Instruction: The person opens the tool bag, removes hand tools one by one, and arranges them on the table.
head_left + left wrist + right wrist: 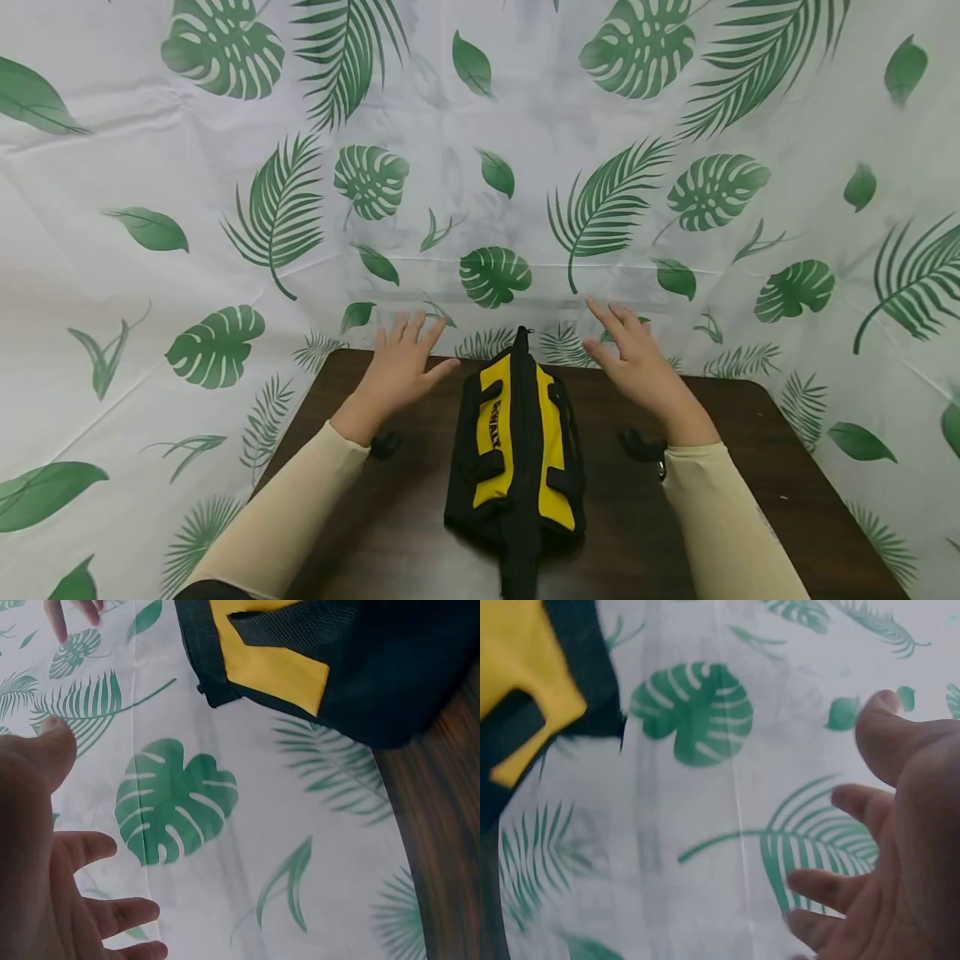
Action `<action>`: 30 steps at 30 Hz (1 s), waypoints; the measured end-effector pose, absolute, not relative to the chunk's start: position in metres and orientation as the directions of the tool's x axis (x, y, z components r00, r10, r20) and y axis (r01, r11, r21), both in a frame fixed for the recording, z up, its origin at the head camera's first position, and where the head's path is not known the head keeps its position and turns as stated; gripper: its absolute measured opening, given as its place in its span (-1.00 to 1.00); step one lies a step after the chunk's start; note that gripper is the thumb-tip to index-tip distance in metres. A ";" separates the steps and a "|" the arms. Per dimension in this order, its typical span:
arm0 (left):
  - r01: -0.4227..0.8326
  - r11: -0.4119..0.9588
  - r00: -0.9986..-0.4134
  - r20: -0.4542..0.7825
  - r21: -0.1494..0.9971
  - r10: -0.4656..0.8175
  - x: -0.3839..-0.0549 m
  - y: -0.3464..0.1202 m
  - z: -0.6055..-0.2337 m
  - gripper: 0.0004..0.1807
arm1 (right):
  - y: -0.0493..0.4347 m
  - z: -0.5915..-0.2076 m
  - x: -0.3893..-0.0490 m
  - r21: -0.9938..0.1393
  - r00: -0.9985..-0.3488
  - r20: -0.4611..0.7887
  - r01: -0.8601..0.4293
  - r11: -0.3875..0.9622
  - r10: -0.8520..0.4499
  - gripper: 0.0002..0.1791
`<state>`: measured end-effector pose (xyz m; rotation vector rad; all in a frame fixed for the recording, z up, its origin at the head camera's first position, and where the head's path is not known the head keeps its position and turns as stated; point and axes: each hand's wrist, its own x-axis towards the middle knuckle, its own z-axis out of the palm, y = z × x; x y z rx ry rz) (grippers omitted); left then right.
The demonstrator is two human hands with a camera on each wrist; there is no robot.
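Observation:
A yellow and black DeWalt tool bag (527, 450) stands on the dark wooden table, its black zipper running along the top and looking closed. To the left of the bag my left hand (401, 367) is held up with fingers spread, touching nothing. My right hand (637, 362) is raised on the other side, fingers apart and holding nothing. Part of the bag (277, 675) shows at the top of the left wrist view, beyond the left thumb. In the right wrist view a blurred corner of the bag (532, 682) is at the upper left, apart from the hand.
The brown wooden table (405, 533) ends just beyond the bag. Behind it hangs a white cloth (450, 217) printed with green leaves, which also shows along both sides of the table. A dark strap from the bag (520, 554) extends toward the near edge.

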<state>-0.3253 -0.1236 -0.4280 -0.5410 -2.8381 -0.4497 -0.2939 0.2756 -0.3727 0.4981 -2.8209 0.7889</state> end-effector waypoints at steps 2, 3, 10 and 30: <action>0.411 0.870 -0.899 0.276 0.271 0.339 -0.330 -0.117 -0.425 -0.06 | 0.269 -0.373 -0.300 -0.518 -0.930 0.211 -0.367 0.772 -0.301 -0.17; 0.422 0.863 -0.894 0.283 0.276 0.347 -0.333 -0.114 -0.423 -0.09 | 0.266 -0.373 -0.304 -0.541 -0.931 0.191 -0.365 0.758 -0.312 -0.18; 0.477 0.849 -0.863 0.306 0.227 0.402 -0.350 -0.096 -0.419 -0.15 | 0.244 -0.379 -0.327 -0.586 -0.928 0.116 -0.352 0.730 -0.354 -0.20; 0.450 0.814 -0.892 0.216 0.366 0.396 -0.384 -0.059 -0.424 -0.24 | 0.208 -0.394 -0.375 -0.674 -0.938 -0.081 -0.198 0.711 -0.338 -0.24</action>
